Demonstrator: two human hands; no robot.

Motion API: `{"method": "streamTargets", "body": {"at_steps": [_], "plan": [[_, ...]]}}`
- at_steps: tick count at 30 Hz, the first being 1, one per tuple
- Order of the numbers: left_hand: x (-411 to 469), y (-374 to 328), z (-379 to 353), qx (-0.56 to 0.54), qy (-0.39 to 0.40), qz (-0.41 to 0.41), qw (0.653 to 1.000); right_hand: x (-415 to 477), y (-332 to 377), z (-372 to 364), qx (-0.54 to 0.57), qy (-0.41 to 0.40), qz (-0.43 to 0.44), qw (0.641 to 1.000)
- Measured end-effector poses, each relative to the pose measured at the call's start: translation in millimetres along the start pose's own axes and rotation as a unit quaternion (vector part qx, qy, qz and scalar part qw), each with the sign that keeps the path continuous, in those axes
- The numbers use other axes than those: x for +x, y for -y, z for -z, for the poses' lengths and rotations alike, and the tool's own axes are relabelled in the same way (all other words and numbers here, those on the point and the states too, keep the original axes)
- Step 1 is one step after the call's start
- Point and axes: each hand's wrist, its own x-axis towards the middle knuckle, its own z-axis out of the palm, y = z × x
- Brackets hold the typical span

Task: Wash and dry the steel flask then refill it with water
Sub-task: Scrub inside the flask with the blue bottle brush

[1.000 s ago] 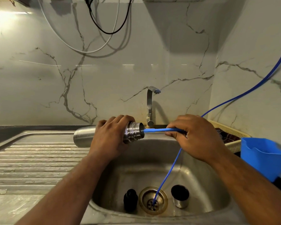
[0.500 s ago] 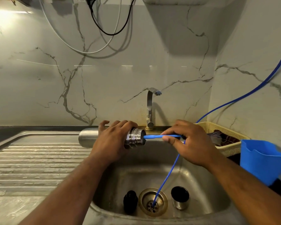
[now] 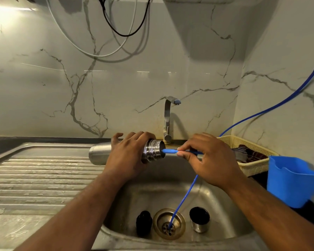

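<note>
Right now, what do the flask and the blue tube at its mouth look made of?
The flask looks like stainless steel: brushed grey body, shinier ribbed neck with bright reflections. The blue tube is probably flexible plastic, matte: uniform colour, bending in loose curves.

The left hand [image 3: 129, 156] covers the middle of the steel flask [image 3: 100, 153], so only its base and threaded neck show. The front end of the blue stick [image 3: 169, 151] is lost inside the flask's mouth, and its rear end disappears under the pinching fingers of the right hand [image 3: 212, 160]. Whether it joins the thin blue tube [image 3: 183, 200] cannot be told, since that tube passes behind the same hand. The tube's upper run leaves at the right edge, which also cuts the blue tub [image 3: 288, 182]. The black cable [image 3: 120, 33] and white cable [image 3: 76, 46] are cut off at the top. The rim of the basket [image 3: 252, 163] hides most of a dark cloth [image 3: 243, 153].
</note>
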Motion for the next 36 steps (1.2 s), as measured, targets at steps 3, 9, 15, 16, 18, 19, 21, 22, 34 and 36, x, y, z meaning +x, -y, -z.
{"method": "streamTargets", "body": {"at_steps": [3,9,15,16,18,19,21,22,34,36], "plan": [[-1,-3,-2,0.017,-0.009,-0.020,1.000,2,8,5,0.029,0.048,-0.095,0.994],[-2,-6,0,0.028,-0.007,-0.035,0.999,3,11,8,0.282,0.125,-0.291,0.906],[-1,-8,-2,0.000,0.021,-0.012,1.000,5,-8,0,-0.070,0.021,0.025,0.997],[-2,-9,-2,-0.002,0.018,-0.014,1.000,4,-5,-2,-0.029,0.024,-0.035,0.999],[-3,-10,-3,-0.002,0.012,-0.015,1.000,0,-2,-6,0.186,0.091,-0.263,0.942],[-3,-10,-3,0.003,0.009,-0.016,1.000,-1,1,-6,0.307,0.136,-0.390,0.857],[-4,-11,-4,0.018,0.009,-0.021,1.000,-5,6,-6,0.405,0.180,-0.479,0.757],[-4,-10,-3,0.021,0.012,-0.018,1.000,-6,7,-9,0.388,0.177,-0.454,0.783],[-3,-11,-4,0.047,0.026,-0.021,0.998,0,4,-8,0.290,0.178,-0.383,0.859],[-2,-12,-5,0.061,0.029,-0.031,0.997,-4,8,-6,0.414,0.233,-0.482,0.736]]}}
